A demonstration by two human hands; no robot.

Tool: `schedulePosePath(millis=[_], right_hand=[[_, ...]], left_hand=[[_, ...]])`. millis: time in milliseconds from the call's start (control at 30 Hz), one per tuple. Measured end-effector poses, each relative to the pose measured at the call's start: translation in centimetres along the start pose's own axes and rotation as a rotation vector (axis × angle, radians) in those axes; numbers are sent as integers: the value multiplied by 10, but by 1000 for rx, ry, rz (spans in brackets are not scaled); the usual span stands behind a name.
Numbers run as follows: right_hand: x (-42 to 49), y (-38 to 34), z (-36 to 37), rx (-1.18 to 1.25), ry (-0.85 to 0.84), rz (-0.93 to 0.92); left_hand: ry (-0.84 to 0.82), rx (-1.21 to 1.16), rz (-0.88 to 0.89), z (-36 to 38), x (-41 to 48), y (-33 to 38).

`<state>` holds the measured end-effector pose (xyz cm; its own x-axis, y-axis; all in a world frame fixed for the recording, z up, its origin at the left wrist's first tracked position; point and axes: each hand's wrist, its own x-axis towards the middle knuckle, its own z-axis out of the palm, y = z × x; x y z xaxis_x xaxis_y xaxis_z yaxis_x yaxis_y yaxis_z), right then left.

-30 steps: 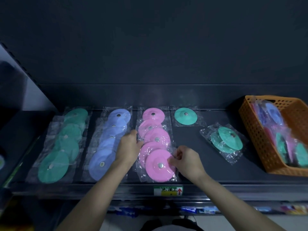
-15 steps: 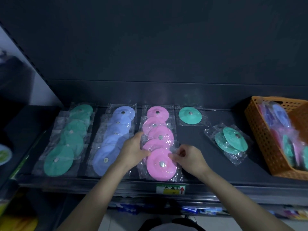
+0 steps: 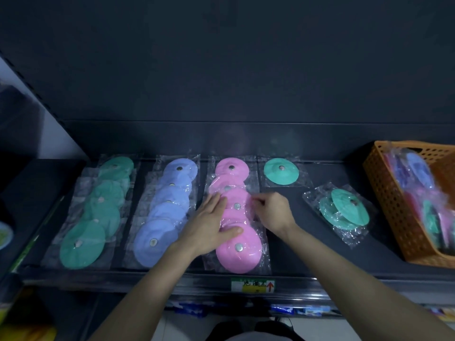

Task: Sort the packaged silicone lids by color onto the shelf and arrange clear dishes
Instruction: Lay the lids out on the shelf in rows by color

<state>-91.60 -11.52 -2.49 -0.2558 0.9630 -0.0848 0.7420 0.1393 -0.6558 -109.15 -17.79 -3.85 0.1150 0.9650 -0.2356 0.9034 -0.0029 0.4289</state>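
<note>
Both hands have slid back along the pink row (image 3: 238,257) since a second ago, from its front lid up to its middle. My left grip (image 3: 211,225) now lies flat on the overlapped packs with straight fingers, pressing and curled round nothing. My right grip (image 3: 273,212) is narrow, its fingertips pinching the film at the right edge of the middle pink pack (image 3: 240,200).

The pink row runs front to back in the middle of the shelf (image 3: 295,254). The blue row (image 3: 157,232) sits just beside it on the left and the green row (image 3: 83,244) beyond that. A single green lid (image 3: 281,171) lies at the back, just right of the pinks, and a green pair (image 3: 344,210) in one crumpled bag sits nearer the orange basket (image 3: 384,198), which holds mixed-colour packs yet to be sorted. No clear dishes are in view.

I judge these packs light and floppy — thin silicone discs with a small metal knob, in glossy film that will slide on its neighbour at the least nudge. So I'd take hold of the spare film at a side edge, as the right grip does, and hold the rest of the row down with the flat hand. Pulling on the disc itself would drag the whole overlap askew. The step in hand looks to me like squaring up the pink row — next come the loose greens and the basket.
</note>
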Motion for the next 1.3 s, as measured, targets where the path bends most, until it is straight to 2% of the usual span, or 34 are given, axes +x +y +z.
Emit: schedulePosePath(millis=[100, 233, 400, 500, 600, 733, 900, 1167, 1300], right_hand=[[-1, 2, -1, 129, 22, 97], [-3, -2, 0, 206, 19, 130], [-2, 5, 1, 249, 0, 127], [-10, 10, -5, 236, -12, 126], [-22, 15, -10, 193, -65, 147], [-38, 21, -11, 350, -160, 283], [-48, 19, -3, 295, -152, 288], [-54, 5, 9, 158, -70, 198], [-54, 10, 7, 166, -98, 212]], left_hand=[[2, 13, -2, 1, -1, -1], [14, 118, -1, 3, 2, 3], [15, -130, -25, 5, 0, 4], [49, -198, -31, 4, -4, 2], [106, -237, -84, 3, -8, 0], [189, -255, -121, -3, -11, 3], [415, -258, -75, -10, -6, 3], [353, -246, -59, -17, -6, 3], [336, -225, -42, -17, -9, 2]])
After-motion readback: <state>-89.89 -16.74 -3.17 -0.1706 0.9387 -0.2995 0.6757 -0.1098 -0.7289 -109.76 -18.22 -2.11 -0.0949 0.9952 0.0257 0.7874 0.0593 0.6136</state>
